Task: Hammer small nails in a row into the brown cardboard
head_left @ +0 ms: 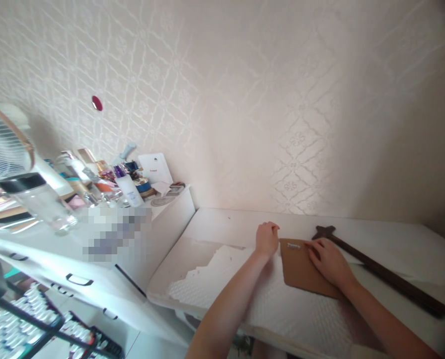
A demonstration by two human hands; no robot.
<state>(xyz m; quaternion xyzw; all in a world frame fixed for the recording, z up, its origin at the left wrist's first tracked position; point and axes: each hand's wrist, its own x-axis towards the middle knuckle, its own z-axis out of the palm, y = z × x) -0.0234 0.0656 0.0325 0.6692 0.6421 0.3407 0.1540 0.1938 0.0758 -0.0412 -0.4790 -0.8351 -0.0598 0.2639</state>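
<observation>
A brown clipboard [299, 269] with a small metal clip at its top lies flat on the white table [222, 224]. My right hand [329, 259] rests palm down on the board's right side, fingers spread. At the board's upper left corner my left hand [267, 238] is curled, its fingers touching the board's edge. A white textured sheet [274, 304] lies under the board and my forearms.
A long dark wooden stick [386, 274] lies on the table to the right of the board. At the left stands a white drawer unit [95, 269] crowded with bottles [127, 184], a glass jar [43, 202] and a fan [1, 144]. A black rack [31, 324] stands below. The patterned wall is close behind.
</observation>
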